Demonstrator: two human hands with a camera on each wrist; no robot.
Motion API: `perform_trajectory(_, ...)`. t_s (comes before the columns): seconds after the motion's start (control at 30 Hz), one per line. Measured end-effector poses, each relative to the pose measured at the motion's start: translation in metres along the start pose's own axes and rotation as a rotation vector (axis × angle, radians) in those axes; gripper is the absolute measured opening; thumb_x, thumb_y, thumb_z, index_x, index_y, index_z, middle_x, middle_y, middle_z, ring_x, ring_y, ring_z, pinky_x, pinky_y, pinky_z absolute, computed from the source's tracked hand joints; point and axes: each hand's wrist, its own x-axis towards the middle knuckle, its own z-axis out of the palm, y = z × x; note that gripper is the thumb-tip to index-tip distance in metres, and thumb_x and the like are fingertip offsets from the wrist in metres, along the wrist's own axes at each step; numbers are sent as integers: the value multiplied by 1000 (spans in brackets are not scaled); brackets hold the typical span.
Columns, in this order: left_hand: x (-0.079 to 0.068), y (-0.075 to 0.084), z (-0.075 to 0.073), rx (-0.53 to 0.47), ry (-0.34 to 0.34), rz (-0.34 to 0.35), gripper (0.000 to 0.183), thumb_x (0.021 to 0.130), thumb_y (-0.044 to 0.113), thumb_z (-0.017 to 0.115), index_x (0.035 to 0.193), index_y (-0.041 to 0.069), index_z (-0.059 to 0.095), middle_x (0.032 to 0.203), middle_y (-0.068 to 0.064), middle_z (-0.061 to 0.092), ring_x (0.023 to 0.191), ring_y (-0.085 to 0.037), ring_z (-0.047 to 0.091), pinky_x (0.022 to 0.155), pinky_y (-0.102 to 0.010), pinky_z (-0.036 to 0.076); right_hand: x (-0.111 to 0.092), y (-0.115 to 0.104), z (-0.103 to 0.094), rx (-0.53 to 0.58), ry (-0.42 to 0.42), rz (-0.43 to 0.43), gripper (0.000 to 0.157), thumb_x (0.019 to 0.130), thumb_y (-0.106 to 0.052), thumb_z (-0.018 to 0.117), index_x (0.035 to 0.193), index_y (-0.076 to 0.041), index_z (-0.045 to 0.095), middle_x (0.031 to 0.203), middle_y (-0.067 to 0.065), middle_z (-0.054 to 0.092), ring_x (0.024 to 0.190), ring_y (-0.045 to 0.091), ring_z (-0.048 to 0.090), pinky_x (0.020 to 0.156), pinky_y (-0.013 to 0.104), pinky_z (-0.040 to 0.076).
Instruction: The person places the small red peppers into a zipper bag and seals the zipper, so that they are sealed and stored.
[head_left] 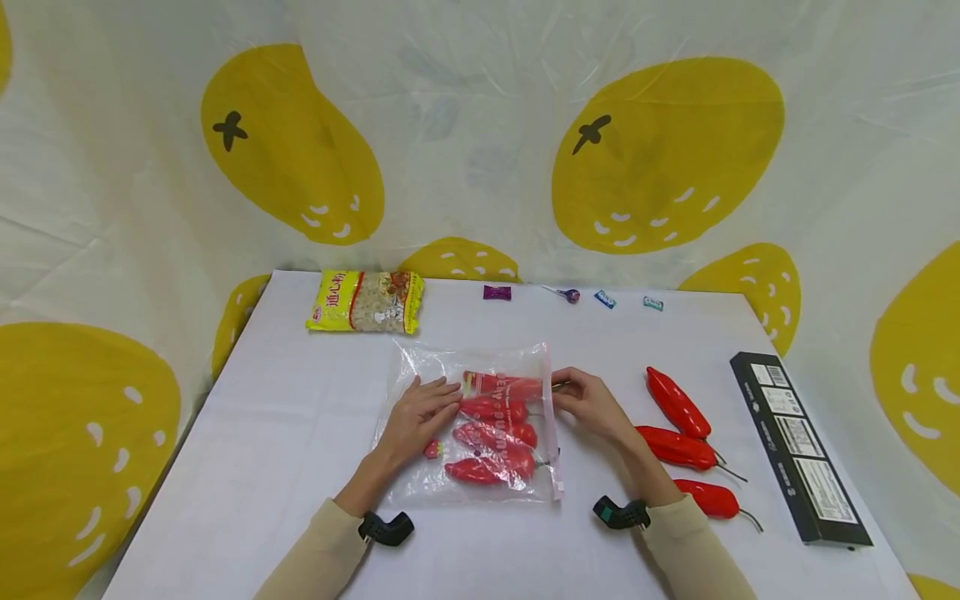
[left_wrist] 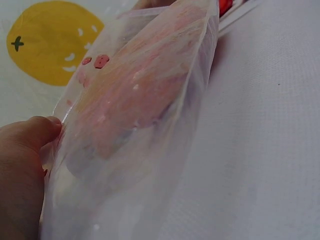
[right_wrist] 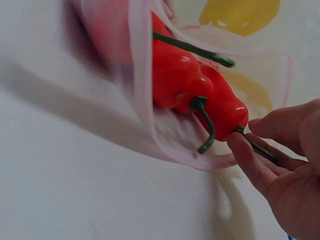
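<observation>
A clear zip bag with a pink edge lies in the middle of the table, several red peppers showing through it. My left hand rests on the bag's left part, fingers stretched over the plastic. In the left wrist view the thumb touches the bag's surface. At the bag's open right side, my right hand pinches the green stem of a red pepper. That pepper's body is inside the mouth, beside other peppers with green stems.
Three red peppers lie right of my right hand, with a long black box beyond them. Along the back are a yellow food packet, a purple-wrapped sweet, a lollipop and two small blue-green wrapped sweets.
</observation>
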Motion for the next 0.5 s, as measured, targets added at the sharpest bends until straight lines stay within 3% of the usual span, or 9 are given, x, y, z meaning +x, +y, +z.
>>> perform_trajectory(0.27, 0, 0, 1, 19, 22, 10, 26, 89, 26, 63, 113, 18, 69, 130, -3, 61, 128, -28, 50, 112, -61, 22, 0, 0, 7, -22, -38, -30, 40, 91, -28, 60, 128, -15, 56, 128, 9, 60, 107, 24, 58, 90, 34, 55)
perform_trajectory(0.5, 0, 1, 0, 21, 29, 19, 27, 89, 26, 64, 113, 16, 69, 128, -5, 62, 127, -30, 51, 111, -62, 24, -10, -8, -7, -212, 109, -10, 36, 90, -26, 62, 126, -18, 57, 121, 8, 63, 103, 22, 60, 86, 36, 55)
